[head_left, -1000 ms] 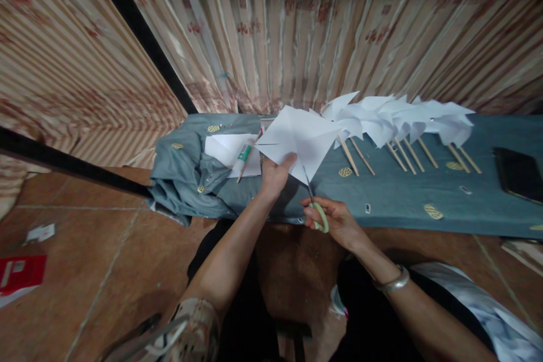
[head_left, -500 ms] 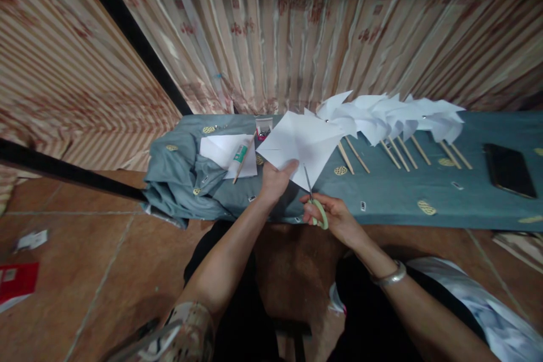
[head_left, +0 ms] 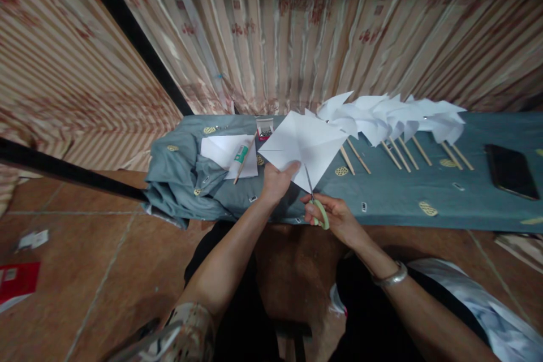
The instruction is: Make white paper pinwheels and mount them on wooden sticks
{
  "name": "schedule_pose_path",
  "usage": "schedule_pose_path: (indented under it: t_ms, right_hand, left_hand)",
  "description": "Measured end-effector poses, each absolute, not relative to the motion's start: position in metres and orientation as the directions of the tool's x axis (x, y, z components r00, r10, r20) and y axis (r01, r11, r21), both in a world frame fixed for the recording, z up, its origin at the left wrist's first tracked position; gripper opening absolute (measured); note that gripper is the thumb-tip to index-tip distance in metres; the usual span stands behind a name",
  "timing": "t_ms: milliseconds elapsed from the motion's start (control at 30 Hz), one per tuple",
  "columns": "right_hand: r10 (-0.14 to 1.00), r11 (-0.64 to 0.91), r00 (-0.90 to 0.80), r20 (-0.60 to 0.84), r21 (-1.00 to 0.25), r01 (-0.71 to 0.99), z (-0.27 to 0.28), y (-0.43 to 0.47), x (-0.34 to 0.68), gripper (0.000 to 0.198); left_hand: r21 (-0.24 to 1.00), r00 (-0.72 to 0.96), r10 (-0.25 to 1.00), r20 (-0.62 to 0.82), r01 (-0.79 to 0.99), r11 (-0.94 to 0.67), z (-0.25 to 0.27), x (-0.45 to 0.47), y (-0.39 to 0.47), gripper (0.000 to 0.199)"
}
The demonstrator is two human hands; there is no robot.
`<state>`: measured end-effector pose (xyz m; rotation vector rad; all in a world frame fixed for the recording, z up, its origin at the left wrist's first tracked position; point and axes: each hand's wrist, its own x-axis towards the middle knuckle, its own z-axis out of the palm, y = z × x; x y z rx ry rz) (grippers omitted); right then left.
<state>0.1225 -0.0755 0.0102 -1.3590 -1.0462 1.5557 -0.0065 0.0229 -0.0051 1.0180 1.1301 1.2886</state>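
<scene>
White paper (head_left: 307, 137) is hovering over the table (head_left: 394, 198), pinched by the left hand (head_left: 278, 181), one corner slit, two seeming uncut; the right hand (head_left: 335, 212) is gripping scissors (head_left: 324, 216) at another, finished pinwheels (head_left: 373, 119) lying nearby.

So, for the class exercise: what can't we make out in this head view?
Head view:
- Left hand: fingers underneath, hidden by the paper square.
- Scissors: second blade, hidden by the paper square.
- Sticks: top ends, hidden by the paper pinwheels.
- Small box: contents, too small.
- Glue stick: lettering, blurred.
- Red packet: cut off by the left edge.
</scene>
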Motion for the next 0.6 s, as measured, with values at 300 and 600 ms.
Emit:
schedule_pose_path:
  t_ms: [300, 600]
  right_hand:
    - [0.938, -0.343, -0.074, -0.339, -0.938, -0.051, 0.0057, -0.0742, 0.1217, 0.049]
    - [0.927, -0.37, -0.089, -0.364, -0.927, -0.063, 0.013, -0.0705, 0.1236, 0.048]
  left_hand:
    - [0.982, -0.033, 0.999, -0.042, -0.188, 0.035, -0.003, -0.0087, 0.022, 0.029]
    - [0.978, 0.014, 0.996, -0.092, -0.187, 0.093, -0.0052, -0.006, 0.0149, 0.025]
